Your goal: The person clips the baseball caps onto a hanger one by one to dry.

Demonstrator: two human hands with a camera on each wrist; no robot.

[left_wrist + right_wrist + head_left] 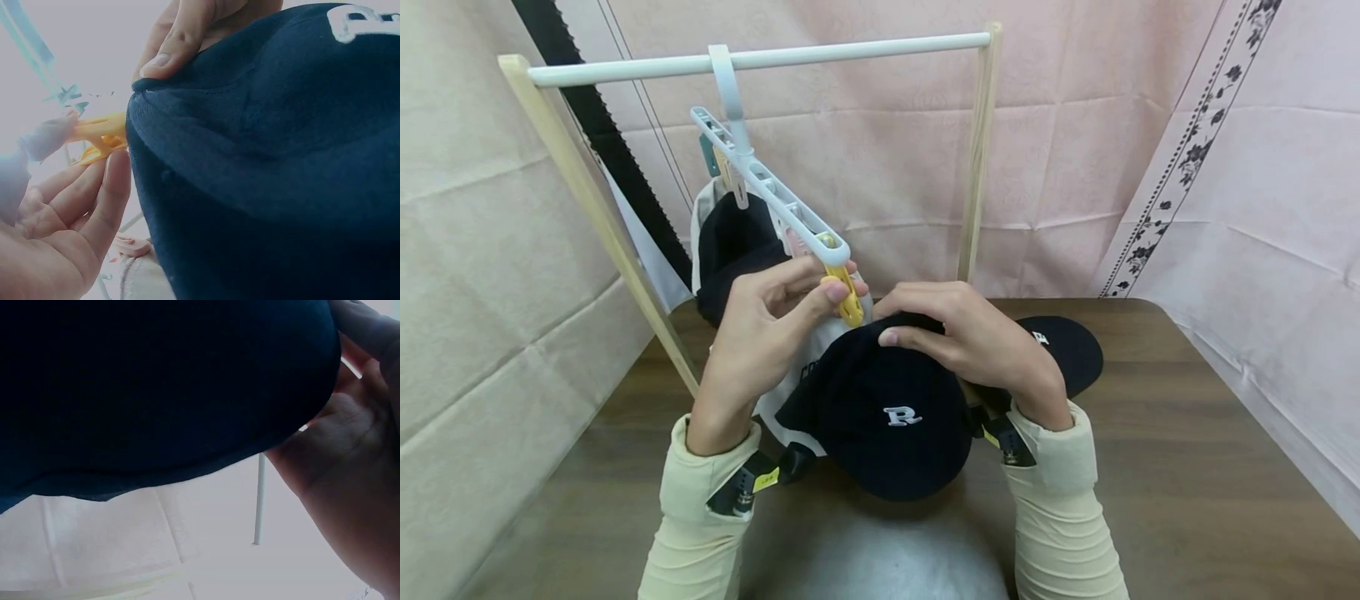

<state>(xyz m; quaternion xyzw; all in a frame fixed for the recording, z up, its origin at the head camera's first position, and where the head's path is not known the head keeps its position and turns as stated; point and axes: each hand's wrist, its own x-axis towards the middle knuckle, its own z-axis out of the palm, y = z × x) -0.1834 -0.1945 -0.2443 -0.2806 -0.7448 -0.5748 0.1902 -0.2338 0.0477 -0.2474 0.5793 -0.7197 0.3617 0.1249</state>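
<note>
My left hand [775, 329] pinches a yellow clothespin [846, 296] that hangs from the near end of a light-blue clip hanger [782, 196]. With its thumb on top, my right hand [973, 337] grips the upper edge of a dark navy cap [887, 408] bearing a white letter R. In the left wrist view, the yellow clothespin [103, 131] meets the cap's edge [140, 100], close beside the right thumb. Its jaws are hidden behind the cloth there. The cap [162, 394] covers much of the right wrist view, hiding most of the right fingers.
White-and-navy caps [737, 233] hang from other clips farther along the hanger. The hanger hooks over a white rod [865, 50] on wooden posts [981, 158]. Another dark cap [1067, 354] lies on the brown table [1180, 450] behind my right wrist. Pale cloth walls surround the table.
</note>
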